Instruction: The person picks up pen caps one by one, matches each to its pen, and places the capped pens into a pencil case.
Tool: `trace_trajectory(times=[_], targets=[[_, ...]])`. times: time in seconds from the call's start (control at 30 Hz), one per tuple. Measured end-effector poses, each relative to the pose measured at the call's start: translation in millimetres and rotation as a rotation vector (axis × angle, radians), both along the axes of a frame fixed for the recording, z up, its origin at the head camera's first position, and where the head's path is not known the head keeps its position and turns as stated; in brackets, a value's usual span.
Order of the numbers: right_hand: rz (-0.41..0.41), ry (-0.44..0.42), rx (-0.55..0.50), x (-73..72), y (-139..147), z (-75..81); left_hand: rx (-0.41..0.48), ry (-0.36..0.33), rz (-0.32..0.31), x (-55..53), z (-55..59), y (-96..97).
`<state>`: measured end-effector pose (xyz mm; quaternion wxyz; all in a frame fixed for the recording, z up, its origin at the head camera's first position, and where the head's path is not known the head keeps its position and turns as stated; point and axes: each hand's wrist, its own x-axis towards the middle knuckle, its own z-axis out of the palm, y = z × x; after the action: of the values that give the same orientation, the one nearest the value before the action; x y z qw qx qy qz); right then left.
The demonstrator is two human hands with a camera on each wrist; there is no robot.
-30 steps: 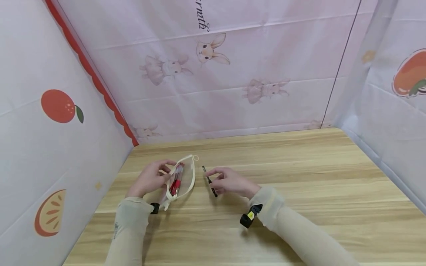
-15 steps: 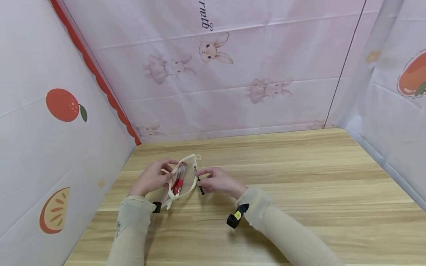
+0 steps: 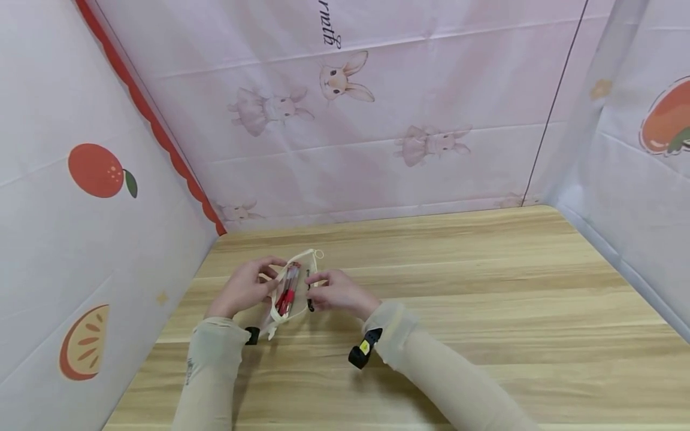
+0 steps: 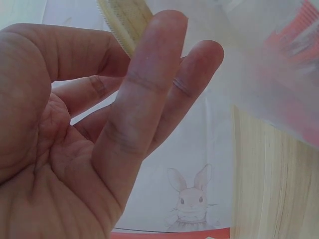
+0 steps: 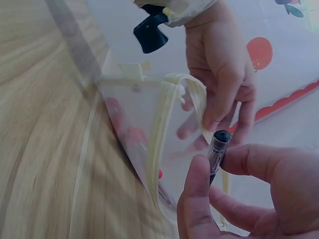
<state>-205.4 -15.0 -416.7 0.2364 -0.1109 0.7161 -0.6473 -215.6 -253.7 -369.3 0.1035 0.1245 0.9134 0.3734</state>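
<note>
A translucent pencil pouch with a cream zipper edge (image 5: 162,129) stands with its mouth spread. Several red pens (image 3: 289,293) lie inside it, blurred red through the wall in the wrist views. My left hand (image 3: 250,288) pinches the pouch's left rim between thumb and fingers; the cream zipper tape (image 4: 124,20) runs between them in the left wrist view. In my right hand (image 3: 339,291) a black pen (image 5: 218,152) is pinched between thumb and fingers. From the head view, that pen overlaps the right rim of the mouth, beside the red pens.
The pouch is on a wood-grain table (image 3: 458,287). Printed cloth walls (image 3: 366,179) rise behind it and at both sides. A black wrist camera (image 3: 362,353) sits at the right wrist, low over the tabletop.
My right hand has carried the black pen leftward, from beside the pouch to its mouth. The left hand keeps its hold on the rim, nearly still.
</note>
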Motion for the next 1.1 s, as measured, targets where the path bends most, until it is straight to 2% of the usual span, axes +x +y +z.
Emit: trace_trajectory(times=[0.47, 0.73, 1.0, 1.1], targets=[[-0.076, 0.076, 0.111, -4.8, -19, -1.0, -0.002, 0.000, -0.014, -0.7, 0.5, -2.0], [-0.078, 0.197, 0.217, -7.5, -25, 1.8, 0.008, -0.013, -0.023, -2.0, -0.4, -0.8], [-0.083, 0.200, 0.201, -9.0, -17, 0.5, 0.003, -0.004, -0.019, -2.4, 1.7, -1.5], [-0.060, 0.206, 0.185, -9.2, -10, 2.2, 0.006, -0.003, -0.017, -2.4, 1.9, -1.6]])
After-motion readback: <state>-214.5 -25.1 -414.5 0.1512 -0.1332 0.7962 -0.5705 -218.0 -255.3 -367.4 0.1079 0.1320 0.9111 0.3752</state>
